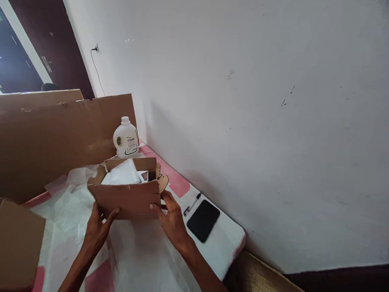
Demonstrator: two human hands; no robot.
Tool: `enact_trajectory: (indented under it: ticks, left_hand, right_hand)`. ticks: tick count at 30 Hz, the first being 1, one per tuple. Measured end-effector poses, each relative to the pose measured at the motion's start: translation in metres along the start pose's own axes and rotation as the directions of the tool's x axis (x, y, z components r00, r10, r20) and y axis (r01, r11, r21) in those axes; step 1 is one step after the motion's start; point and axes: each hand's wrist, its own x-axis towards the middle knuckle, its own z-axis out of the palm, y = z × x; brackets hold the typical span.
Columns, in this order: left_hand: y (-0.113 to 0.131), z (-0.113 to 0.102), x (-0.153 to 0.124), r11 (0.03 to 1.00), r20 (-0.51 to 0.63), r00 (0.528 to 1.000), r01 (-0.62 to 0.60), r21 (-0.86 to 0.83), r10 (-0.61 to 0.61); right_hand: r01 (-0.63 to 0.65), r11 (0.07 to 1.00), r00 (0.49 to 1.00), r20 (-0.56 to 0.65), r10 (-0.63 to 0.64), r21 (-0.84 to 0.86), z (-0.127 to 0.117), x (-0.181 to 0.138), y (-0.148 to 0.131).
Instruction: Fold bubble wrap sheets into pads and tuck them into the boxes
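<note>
Both our forearms reach up from the bottom edge to a small open cardboard box (127, 190) sitting on bubble wrap (69, 211) over the pink-and-white desk (179, 184). We clamp our hands on its near wall: left hand (97, 227) at the lower left corner, right hand (172, 217) at the right end. Its long axis runs left to right between them, white packing (121, 175) inside. Just right of our right hand lie a black phone (203, 220) and pen (192, 203).

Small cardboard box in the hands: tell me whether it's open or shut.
Open. The small cardboard box has its top flaps up, and white wrapping shows inside. The left hand and right hand grip its front.
</note>
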Motion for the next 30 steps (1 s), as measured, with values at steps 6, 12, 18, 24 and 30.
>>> enact_trajectory:
  ticks: [6,12,18,24,30]
  left_hand:
    - [0.006,0.095,0.145,0.981,0.190,0.963,-0.194,0.006,0.189]
    - [-0.012,0.159,0.209,0.981,0.178,0.969,-0.185,0.066,0.171]
    - [-0.020,0.198,0.219,0.980,0.232,0.953,-0.198,-0.002,0.193]
    - [-0.025,0.212,0.222,0.978,0.303,0.930,-0.191,-0.080,0.207]
    - [-0.019,0.208,0.230,0.985,0.379,0.910,-0.138,-0.104,0.168]
  right_hand:
    - [0.040,0.973,0.964,-0.247,-0.098,-0.229,-0.022,0.073,0.069]
    - [-0.096,0.924,0.904,-0.421,-0.074,-0.369,-0.004,0.104,0.131]
    - [-0.075,0.937,0.900,-0.428,-0.083,-0.340,0.012,0.129,0.139]
    - [-0.080,0.944,0.911,-0.408,-0.060,-0.319,0.015,0.151,0.145]
    - [-0.070,0.941,0.919,-0.388,-0.068,-0.330,0.014,0.161,0.153]
